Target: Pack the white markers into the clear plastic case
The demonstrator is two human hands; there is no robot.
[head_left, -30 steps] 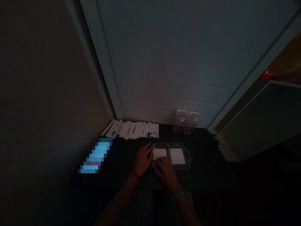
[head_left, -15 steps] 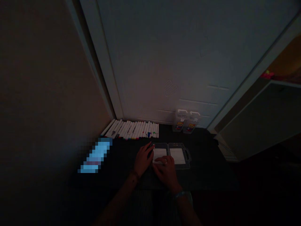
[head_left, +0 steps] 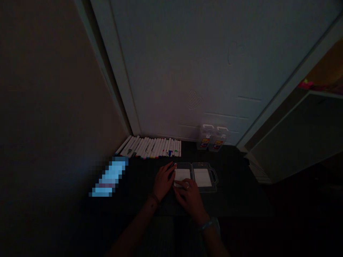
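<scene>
A clear plastic case (head_left: 214, 187) lies opened flat on the dark table, a white panel (head_left: 202, 177) in its right half and another white panel (head_left: 182, 173) in its left half. My left hand (head_left: 163, 181) rests at the case's left edge, fingers stretched and slightly apart. Across the front of the left half reaches my right hand (head_left: 189, 196), its index finger and thumb close together near the lower left corner. Dim light hides whatever may be between those fingertips.
Several white markers (head_left: 152, 147) lie in a row along the back of the table. Two clear plastic cases (head_left: 217, 139) stand upright by the wall at back right. A blurred, glowing screen (head_left: 109, 176) lies to the left.
My right hand has shifted slightly down, and its index finger now stretches further left across the front of the case. My left hand stays nearly still.
</scene>
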